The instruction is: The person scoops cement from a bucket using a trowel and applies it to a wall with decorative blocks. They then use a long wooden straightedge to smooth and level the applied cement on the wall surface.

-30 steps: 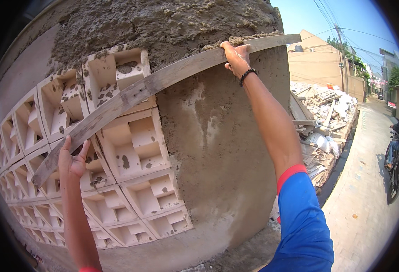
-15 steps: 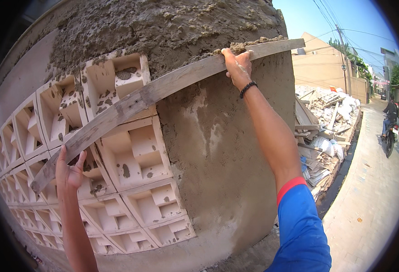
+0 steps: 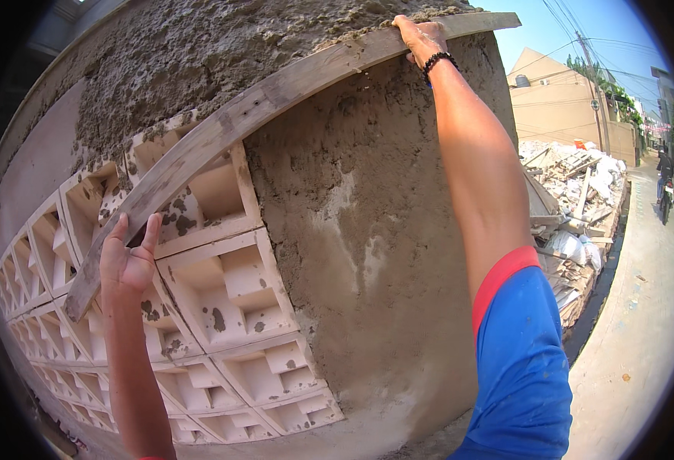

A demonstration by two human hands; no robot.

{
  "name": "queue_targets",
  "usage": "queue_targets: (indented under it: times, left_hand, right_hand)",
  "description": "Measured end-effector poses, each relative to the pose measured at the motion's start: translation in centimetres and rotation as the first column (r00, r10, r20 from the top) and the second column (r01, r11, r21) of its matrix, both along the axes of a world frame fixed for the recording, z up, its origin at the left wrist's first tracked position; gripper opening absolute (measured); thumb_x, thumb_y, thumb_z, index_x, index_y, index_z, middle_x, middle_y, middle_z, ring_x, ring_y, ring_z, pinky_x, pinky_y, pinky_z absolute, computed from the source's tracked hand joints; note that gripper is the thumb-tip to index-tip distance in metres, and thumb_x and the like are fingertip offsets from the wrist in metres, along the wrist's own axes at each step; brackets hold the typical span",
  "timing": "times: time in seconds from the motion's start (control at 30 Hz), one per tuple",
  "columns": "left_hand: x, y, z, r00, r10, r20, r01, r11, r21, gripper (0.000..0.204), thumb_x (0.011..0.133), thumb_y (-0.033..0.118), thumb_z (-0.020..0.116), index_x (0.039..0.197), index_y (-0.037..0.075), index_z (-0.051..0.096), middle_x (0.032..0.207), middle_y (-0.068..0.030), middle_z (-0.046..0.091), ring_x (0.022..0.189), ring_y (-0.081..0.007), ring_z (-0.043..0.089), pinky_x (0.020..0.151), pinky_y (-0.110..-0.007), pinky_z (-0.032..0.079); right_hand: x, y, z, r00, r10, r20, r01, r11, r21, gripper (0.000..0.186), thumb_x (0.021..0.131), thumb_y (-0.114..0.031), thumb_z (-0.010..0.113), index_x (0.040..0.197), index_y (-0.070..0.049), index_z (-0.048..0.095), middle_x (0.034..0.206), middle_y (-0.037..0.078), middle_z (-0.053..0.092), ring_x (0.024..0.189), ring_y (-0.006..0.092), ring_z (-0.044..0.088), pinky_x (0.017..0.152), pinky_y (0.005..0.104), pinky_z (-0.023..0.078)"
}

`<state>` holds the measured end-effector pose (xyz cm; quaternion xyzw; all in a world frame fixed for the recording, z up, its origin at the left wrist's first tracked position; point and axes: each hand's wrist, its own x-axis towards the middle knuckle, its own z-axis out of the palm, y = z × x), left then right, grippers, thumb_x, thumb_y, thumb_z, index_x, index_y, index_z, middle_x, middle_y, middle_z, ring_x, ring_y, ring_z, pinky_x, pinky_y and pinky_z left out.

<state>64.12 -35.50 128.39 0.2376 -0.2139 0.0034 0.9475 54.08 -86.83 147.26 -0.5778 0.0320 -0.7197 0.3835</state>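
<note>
A long wooden board (image 3: 233, 123) lies slantwise against the wall, its right end higher than its left. My right hand (image 3: 423, 38) grips it near the upper right end, with a dark beaded bracelet on the wrist. Lower down, my left hand (image 3: 128, 261) holds the board's bottom edge near its left end, fingers pointing up and partly hidden. Rough wet mortar (image 3: 168, 65) covers the wall above the board, and some sits along its top edge. Below is smoother grey plaster (image 3: 383, 253). Pale ventilation blocks (image 3: 226, 287), spotted with mortar, fill the wall's left part.
The wall ends at a corner on the right. Beyond it lies a pile of rubble (image 3: 578, 180) with wood scraps and white sacks, beside a narrow ditch (image 3: 601, 287). A person on a motorcycle (image 3: 665, 188) is on the paved lane (image 3: 632, 345). A utility pole (image 3: 599, 100) stands farther back.
Both hands have moved the board up the wall, and mortar has gathered along its top edge. The view has shifted slightly. The motorcycle is farther down the lane.
</note>
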Motion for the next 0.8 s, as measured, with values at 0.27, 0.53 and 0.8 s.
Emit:
queue_targets:
  times: [0.27, 0.53, 0.8]
  left_hand:
    - [0.1, -0.4, -0.3, 0.999, -0.01, -0.05, 0.011, 1.0, 0.011, 0.036, 0.095, 0.015, 0.057, 0.121, -0.006, 0.043, 0.122, -0.0266, 0.051, 0.105, -0.0441, 0.058, 0.086, -0.043, 0.061]
    - [-1.1, 2.0, -6.6, 1.0, 0.013, -0.009, -0.013, 0.998, 0.061, 0.039, 0.093, 0.02, 0.061, 0.122, -0.003, 0.047, 0.122, -0.0212, 0.055, 0.106, -0.0395, 0.059, 0.087, -0.041, 0.059]
    - [-0.8, 4.6, -11.9, 0.987, 0.075, -0.142, -0.06, 0.993, 0.104, 0.043, 0.09, 0.028, 0.067, 0.121, 0.002, 0.052, 0.119, -0.0157, 0.057, 0.102, -0.0341, 0.059, 0.083, -0.038, 0.059]
  right_hand:
    - [0.1, -0.9, -0.3, 0.999, -0.002, -0.053, 0.006, 0.998, 0.063, 0.045, 0.07, -0.046, 0.07, 0.066, -0.003, 0.054, 0.062, 0.003, 0.049, 0.051, 0.0134, 0.045, 0.046, 0.0282, 0.044]
    - [-1.5, 3.1, -8.6, 0.97, 0.06, -0.234, -0.014, 0.981, 0.194, 0.109, 0.07, -0.038, 0.067, 0.142, 0.019, 0.007, 0.097, 0.019, 0.065, 0.074, 0.0241, 0.066, 0.057, 0.0297, 0.057]
    - [-2.3, 7.1, -16.1, 0.961, 0.114, -0.252, -0.042, 0.961, 0.274, 0.098, 0.07, -0.037, 0.067, 0.136, 0.021, 0.023, 0.084, 0.018, 0.063, 0.062, 0.0225, 0.062, 0.052, 0.0316, 0.052]
